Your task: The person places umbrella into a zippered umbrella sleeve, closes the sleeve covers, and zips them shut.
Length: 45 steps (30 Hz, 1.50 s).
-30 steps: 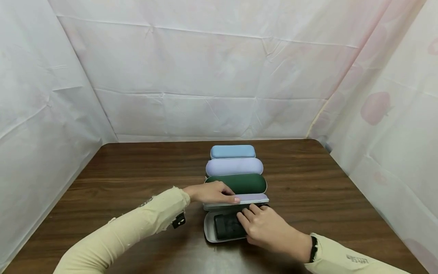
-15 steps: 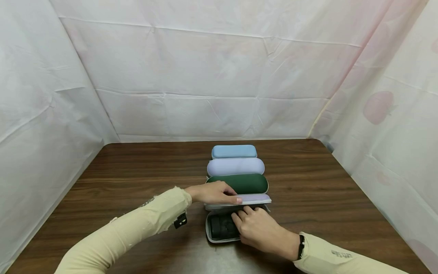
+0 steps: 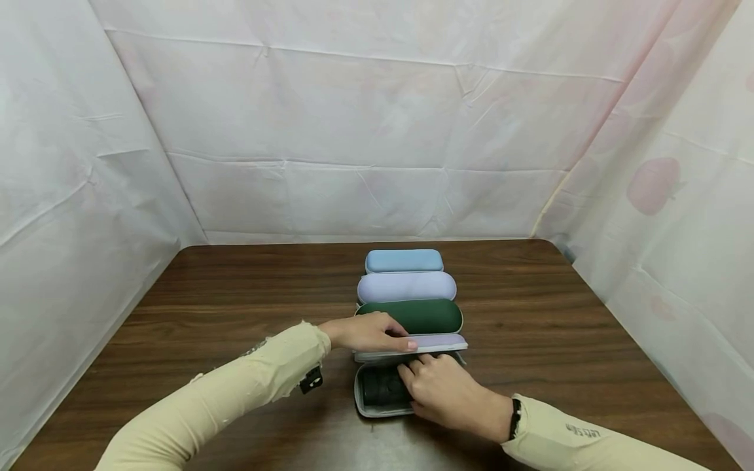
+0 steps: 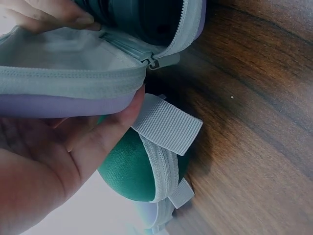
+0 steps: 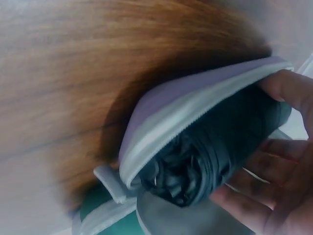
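Note:
A purple zip case [image 3: 362,409] with a grey lining lies unzipped at the front of the row, its lid [image 3: 443,341] raised. My left hand [image 3: 366,331] holds up the lid, thumb on its front edge; in the left wrist view a finger and the zip pull [image 4: 165,60] show near the lid's corner. Inside the lower half lies a black folded umbrella [image 3: 381,386]. My right hand [image 3: 446,391] grips its right part with curled fingers. Pleated black fabric at one end of the umbrella shows in the right wrist view, thumb on one side, fingers on the other.
Directly behind the lid lies a dark green case [image 3: 419,316], then a lilac one [image 3: 406,286] and a light blue one [image 3: 404,261], all closed. They stand in a row on the brown wooden table [image 3: 265,281]. White printed cloth [image 3: 353,118] hangs around the table.
My right hand has shifted left with the umbrella, which now sits lower and closer to the left end of the case. My left hand keeps its place on the lid.

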Available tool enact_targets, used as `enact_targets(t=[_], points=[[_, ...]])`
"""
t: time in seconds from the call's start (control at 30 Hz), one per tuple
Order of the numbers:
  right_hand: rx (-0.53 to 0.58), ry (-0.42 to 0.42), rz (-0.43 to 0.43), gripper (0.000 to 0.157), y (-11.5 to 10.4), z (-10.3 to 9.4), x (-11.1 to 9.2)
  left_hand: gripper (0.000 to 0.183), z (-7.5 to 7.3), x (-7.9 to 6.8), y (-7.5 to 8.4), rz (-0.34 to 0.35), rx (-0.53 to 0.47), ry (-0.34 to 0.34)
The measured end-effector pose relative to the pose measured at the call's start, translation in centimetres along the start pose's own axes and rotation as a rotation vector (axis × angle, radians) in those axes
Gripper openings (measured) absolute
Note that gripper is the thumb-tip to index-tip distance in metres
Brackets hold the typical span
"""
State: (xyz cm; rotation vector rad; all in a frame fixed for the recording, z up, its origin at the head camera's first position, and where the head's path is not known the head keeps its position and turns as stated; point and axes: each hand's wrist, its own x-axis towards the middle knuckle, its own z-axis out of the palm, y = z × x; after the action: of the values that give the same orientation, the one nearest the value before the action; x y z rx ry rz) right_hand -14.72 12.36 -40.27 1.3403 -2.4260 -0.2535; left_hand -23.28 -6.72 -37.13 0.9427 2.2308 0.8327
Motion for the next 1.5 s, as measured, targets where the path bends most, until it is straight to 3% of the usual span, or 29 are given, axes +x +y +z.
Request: enact_targets(t=[0.13,0.2,0.33,0.43,0.5,0.67,0.77,0.87,1.2,1.33,1.5], points=[[0.04,0.013,-0.024,0.046,0.3,-0.8,-0.5,0.048,0.1,-0.1,-0.1,-0.015,0.003,0.008],[0.079,0.107,-0.067,0.036,0.7,-1.2,-0.8,0.048,0.3,-0.2,-0.2,-0.012,0.002,0.013],[0.204,0.376,-0.117,0.012,2.5,-1.9,-1.3,0.05,0.4,-0.6,-0.3,0.018,0.027,0.024],[0.348,0.429,-0.072,0.012,4.4,-2.2,-1.5,0.052,0.7,-0.9,-0.2,0.032,0.09,0.049],[0.463,0.378,-0.041,0.009,5.8,-2.1,-1.7,0.054,0.9,-1.1,-0.1,0.027,0.149,0.079],[0.716,0.107,-0.007,0.02,7.8,-1.3,-2.3,0.057,2.1,-1.3,0.4,0.015,0.298,0.163],[0.806,-0.023,0.007,0.028,8.0,-0.8,-2.5,0.058,3.0,-1.4,0.5,0.026,0.383,0.208],[0.854,-0.091,0.015,0.035,7.9,-0.4,-2.6,0.056,3.9,-1.6,0.5,0.063,0.448,0.247],[0.822,-0.089,0.012,0.047,6.9,0.2,-3.0,0.059,6.2,-2.9,0.8,0.173,0.644,0.425],[0.757,-0.043,0.01,0.052,6.2,0.5,-3.4,0.061,7.1,-3.2,0.7,0.202,0.756,0.502],[0.703,0.024,-0.011,0.058,5.5,1.0,-3.6,0.066,8.0,-3.4,0.6,0.222,0.854,0.54]])
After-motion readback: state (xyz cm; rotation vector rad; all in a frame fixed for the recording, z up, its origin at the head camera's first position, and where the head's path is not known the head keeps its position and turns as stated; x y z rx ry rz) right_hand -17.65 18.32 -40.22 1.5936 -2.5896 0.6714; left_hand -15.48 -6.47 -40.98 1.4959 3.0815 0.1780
